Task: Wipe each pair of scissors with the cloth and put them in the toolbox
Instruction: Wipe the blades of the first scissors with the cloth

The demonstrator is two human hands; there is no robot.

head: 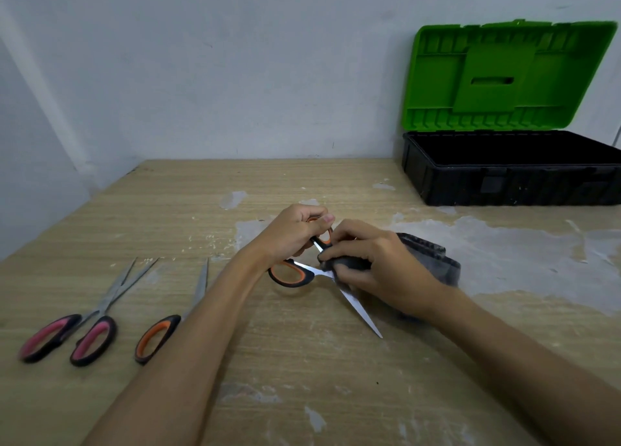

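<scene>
My left hand (290, 232) grips the upper handle of a pair of orange-and-black scissors (291, 274) held spread apart over the middle of the table. My right hand (376, 260) presses a dark grey cloth (430, 257) around one blade near the pivot; the other blade sticks out toward me. The toolbox (510, 183), black with a raised green lid (504, 75), stands open at the back right, and I see nothing inside it. At the front left lie pink-handled scissors (80, 331) and another orange-handled pair (158, 336), partly hidden by my left forearm.
The wooden table (302, 378) has worn pale patches. A grey wall (235, 75) rises right behind the table and the toolbox. The table's left edge runs diagonally at the far left.
</scene>
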